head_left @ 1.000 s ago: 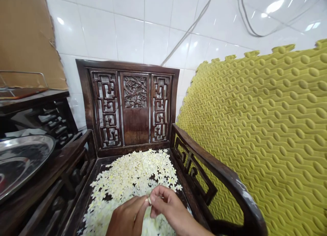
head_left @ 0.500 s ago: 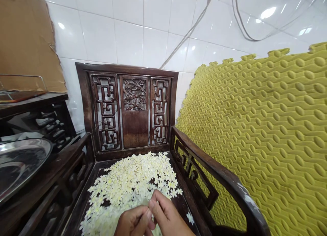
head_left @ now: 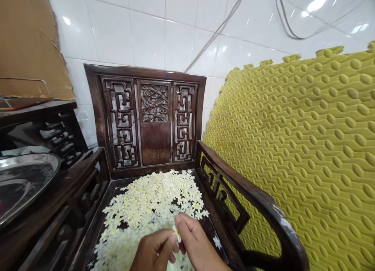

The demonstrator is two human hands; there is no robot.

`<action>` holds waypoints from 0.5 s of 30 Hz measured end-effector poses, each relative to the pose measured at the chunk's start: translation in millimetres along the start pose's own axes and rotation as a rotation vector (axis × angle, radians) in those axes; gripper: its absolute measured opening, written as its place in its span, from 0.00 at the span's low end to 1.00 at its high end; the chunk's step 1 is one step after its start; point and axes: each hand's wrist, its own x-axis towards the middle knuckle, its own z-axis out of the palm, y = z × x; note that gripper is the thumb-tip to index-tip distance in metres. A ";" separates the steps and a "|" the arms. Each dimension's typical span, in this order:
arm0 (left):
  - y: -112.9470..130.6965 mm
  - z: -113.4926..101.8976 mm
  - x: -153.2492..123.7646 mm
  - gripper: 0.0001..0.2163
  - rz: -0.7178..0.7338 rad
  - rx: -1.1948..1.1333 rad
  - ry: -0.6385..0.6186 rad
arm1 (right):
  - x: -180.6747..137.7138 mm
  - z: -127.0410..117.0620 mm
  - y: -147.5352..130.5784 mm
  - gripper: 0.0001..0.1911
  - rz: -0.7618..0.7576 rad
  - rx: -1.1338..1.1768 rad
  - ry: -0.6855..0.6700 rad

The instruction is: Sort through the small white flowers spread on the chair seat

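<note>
Head view: left hand [head_left: 152, 249] and right hand [head_left: 197, 241], fingers curled, pinch one flower [head_left: 177, 234] over a blossom pile [head_left: 155, 194] beyond counting.

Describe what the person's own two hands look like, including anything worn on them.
Both the left hand and the right hand are bare, with no gloves. No ring, watch, bracelet or sleeve shows on either. The picture's lower edge cuts off the arms, so clothing further up can't be judged.
</note>
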 end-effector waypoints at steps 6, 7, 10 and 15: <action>3.4 -11.7 3.0 0.18 0.063 0.171 0.063 | -4.1 -0.5 0.7 0.17 0.008 0.103 -0.052; 4.5 -12.5 3.2 0.18 0.071 0.165 0.048 | -4.3 -1.6 -0.3 0.16 0.008 0.101 -0.071; 8.2 -11.7 2.1 0.19 0.075 0.120 0.015 | -4.6 -4.4 -4.4 0.18 -0.012 0.071 -0.090; 10.5 -6.1 -4.4 0.19 0.070 0.072 -0.013 | -4.2 -3.5 -7.1 0.24 -0.064 -0.035 -0.045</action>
